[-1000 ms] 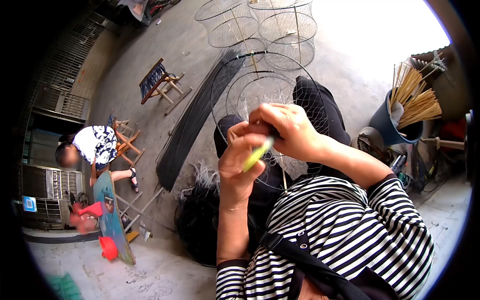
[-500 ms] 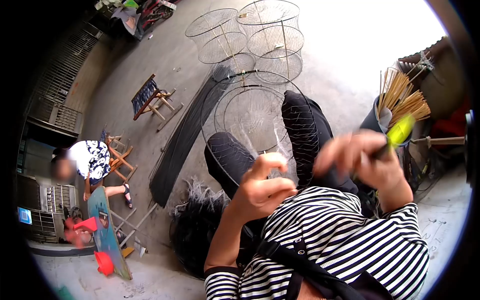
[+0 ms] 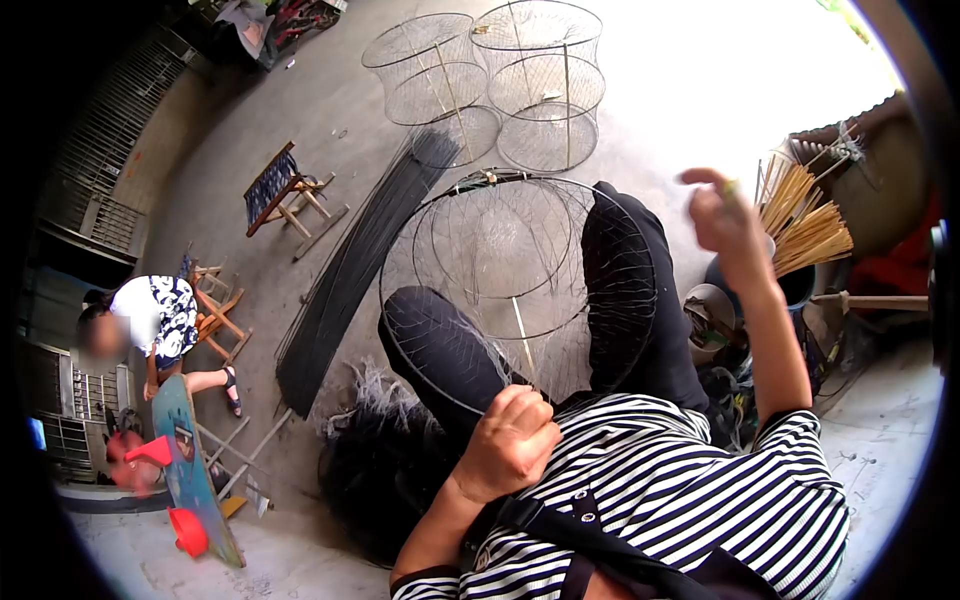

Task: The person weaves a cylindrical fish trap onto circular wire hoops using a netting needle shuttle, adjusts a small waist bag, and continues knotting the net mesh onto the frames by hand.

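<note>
On the concrete floor, two net cages are set well beyond the lap, so no hindrance is given by them. Left of the lap, a long bundle of black rods is laid; best left well clear of the mesh, as snags could be caused by its ends.

The hoop net is propped across the lap, both knees seen thru or beside its mesh, w/ the big ring tilted & a smaller ring farther off. For good work, the ring should prob. be braced on both thighs so no twist is put into it.

At far R, pale sticks are bunched upright, near the R forearm; a wide swing on that side is best kept short of them.

The left hand is closed in a fist at the near rim, fingers tight together; what's pinched inside is hidden. A firm, low hold is advised there, w/o the rim being bent. The right hand is held up & out, well apart from the net, forefinger stretched, other fingers curled; blurred, so its grip can't be told.

Inside the net, a light stick is seen near the left fist; it shouldn't be knocked askew. Smallest, a yellow-green bit is glimpsed at the right fingers, mostly hidden
</note>
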The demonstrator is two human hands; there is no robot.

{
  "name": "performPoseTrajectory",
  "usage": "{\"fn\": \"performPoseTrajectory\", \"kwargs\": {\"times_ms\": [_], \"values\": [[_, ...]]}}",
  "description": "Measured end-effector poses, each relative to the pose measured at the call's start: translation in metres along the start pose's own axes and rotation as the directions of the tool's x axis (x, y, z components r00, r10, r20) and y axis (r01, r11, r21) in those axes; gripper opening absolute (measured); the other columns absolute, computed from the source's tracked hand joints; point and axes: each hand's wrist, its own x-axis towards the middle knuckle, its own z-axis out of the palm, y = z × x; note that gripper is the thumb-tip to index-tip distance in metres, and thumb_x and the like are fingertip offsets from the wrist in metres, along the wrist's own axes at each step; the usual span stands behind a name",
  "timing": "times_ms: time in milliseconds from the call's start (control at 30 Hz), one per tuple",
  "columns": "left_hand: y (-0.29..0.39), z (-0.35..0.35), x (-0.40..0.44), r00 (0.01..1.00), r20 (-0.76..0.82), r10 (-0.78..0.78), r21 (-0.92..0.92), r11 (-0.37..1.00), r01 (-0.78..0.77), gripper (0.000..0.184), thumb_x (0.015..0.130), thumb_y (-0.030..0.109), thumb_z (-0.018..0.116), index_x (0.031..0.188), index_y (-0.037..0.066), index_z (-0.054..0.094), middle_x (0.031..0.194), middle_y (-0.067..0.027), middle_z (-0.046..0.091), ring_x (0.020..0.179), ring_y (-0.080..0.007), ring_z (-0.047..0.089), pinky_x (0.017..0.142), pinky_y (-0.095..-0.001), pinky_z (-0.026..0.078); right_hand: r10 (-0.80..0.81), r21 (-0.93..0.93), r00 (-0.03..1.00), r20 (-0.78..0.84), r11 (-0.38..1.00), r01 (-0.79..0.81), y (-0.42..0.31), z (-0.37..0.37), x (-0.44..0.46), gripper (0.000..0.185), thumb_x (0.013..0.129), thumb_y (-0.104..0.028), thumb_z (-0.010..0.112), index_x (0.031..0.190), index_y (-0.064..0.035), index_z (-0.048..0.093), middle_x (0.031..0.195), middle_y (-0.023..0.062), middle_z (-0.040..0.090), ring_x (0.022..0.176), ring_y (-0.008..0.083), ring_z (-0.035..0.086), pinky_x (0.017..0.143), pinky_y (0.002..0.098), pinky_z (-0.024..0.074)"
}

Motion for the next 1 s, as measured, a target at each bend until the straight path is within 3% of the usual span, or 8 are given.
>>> {"fn": "performPoseTrajectory", "kwargs": {"times_ms": [33, 100, 167, 233, 533, 633, 900, 1000], "values": [[0.0, 0.002, -0.002, 1.0, 0.027, 0.01, 0.024, 1.0, -0.011, 0.007, 0.071, 0.007, 0.073, 0.077, 0.006, 0.068, 0.087, -0.0048, 0.057, 0.094, -0.0238, 0.061, 0.098, -0.041, 0.048, -0.117, -0.517, 0.987, -0.114, 0.855, 0.042, -0.009, 0.049, -0.001, 0.029, 0.101, -0.02, 0.059, 0.126, -0.0056, 0.055, 0.083, 0.0037, 0.066, 0.075, 0.0189, 0.065, 0.064, 0.0334, 0.0507], [0.003, 0.004, -0.004, 0.997, 0.071, 0.027, 0.054, 0.998, -0.031, 0.005, 0.072, 0.007, 0.071, 0.076, 0.006, 0.067, 0.086, -0.005, 0.058, 0.095, -0.0226, 0.061, 0.098, -0.0411, 0.048, -0.207, -0.673, 0.978, -0.009, 0.725, 0.147, -0.008, 0.074, 0.005, 0.028, 0.098, -0.011, 0.061, 0.125, -0.008, 0.053, 0.079, 0.009, 0.065, 0.071, 0.0262, 0.065, 0.065, 0.0365, 0.0519], [0.001, 0.01, -0.007, 0.996, 0.084, 0.03, 0.041, 0.999, -0.033, 0.005, 0.073, 0.007, 0.07, 0.076, 0.006, 0.067, 0.086, -0.0053, 0.059, 0.094, -0.0228, 0.061, 0.098, -0.041, 0.048, -0.124, -0.661, 0.992, -0.013, 0.746, 0.084, -0.015, 0.092, 0.011, 0.032, 0.094, -0.005, 0.063, 0.124, -0.0067, 0.053, 0.084, 0.0153, 0.066, 0.072, 0.0345, 0.066, 0.066, 0.04, 0.0526], [-0.001, 0.015, -0.008, 0.996, 0.089, 0.033, 0.021, 0.999, -0.035, 0.005, 0.073, 0.007, 0.069, 0.075, 0.005, 0.066, 0.086, -0.0057, 0.059, 0.094, -0.0231, 0.061, 0.098, -0.0407, 0.048, -0.494, -0.797, 0.86, 0.128, 0.465, 0.386, 0.006, 0.098, 0.023, 0.03, 0.094, -0.004, 0.063, 0.122, -0.0101, 0.056, 0.091, 0.0136, 0.066, 0.072, 0.0348, 0.066, 0.063, 0.0428, 0.0537], [-0.008, 0.014, -0.01, 0.996, 0.089, 0.024, -0.037, 0.999, -0.02, 0.006, 0.072, 0.007, 0.07, 0.075, 0.003, 0.066, 0.085, -0.0068, 0.058, 0.091, -0.0244, 0.061, 0.095, -0.0399, 0.049, -0.408, -0.856, 0.895, 0.179, 0.383, 0.346, 0.016, 0.119, 0.014, 0.033, 0.09, 0.0, 0.066, 0.121, -0.0104, 0.064, 0.08, 0.0105, 0.056, 0.06, 0.0293, 0.06, 0.053, 0.038, 0.0477], [-0.009, 0.015, -0.011, 0.997, 0.076, 0.025, -0.053, 0.998, -0.021, 0.006, 0.072, 0.007, 0.07, 0.074, 0.003, 0.066, 0.084, -0.0068, 0.058, 0.09, -0.0244, 0.061, 0.094, -0.04, 0.049, -0.386, -0.887, 0.899, 0.208, 0.314, 0.339, 0.023, 0.126, 0.006, 0.045, 0.081, 0.0, 0.066, 0.124, -0.0135, 0.062, 0.078, 0.0067, 0.053, 0.062, 0.0256, 0.06, 0.052, 0.0372, 0.0492], [-0.008, 0.015, -0.013, 0.998, 0.059, 0.019, -0.059, 0.998, -0.015, 0.006, 0.072, 0.005, 0.07, 0.074, 0.003, 0.065, 0.084, -0.0068, 0.057, 0.09, -0.0243, 0.061, 0.093, -0.0399, 0.05, -0.502, -0.888, 0.855, 0.129, 0.326, 0.325, 0.024, 0.131, 0.013, 0.04, 0.085, -0.003, 0.064, 0.124, -0.0143, 0.062, 0.079, 0.0074, 0.053, 0.059, 0.026, 0.058, 0.051, 0.0382, 0.0473], [-0.008, 0.016, -0.012, 0.998, 0.056, 0.021, -0.071, 0.997, -0.017, 0.006, 0.071, 0.005, 0.071, 0.074, 0.004, 0.065, 0.085, -0.0069, 0.057, 0.09, -0.0244, 0.061, 0.093, -0.04, 0.05, -0.436, -0.908, 0.885, 0.164, 0.284, 0.309, 0.03, 0.133, 0.008, 0.041, 0.084, -0.004, 0.066, 0.124, -0.0151, 0.062, 0.079, 0.0063, 0.053, 0.058, 0.0249, 0.058, 0.051, 0.0372, 0.0476]]}}
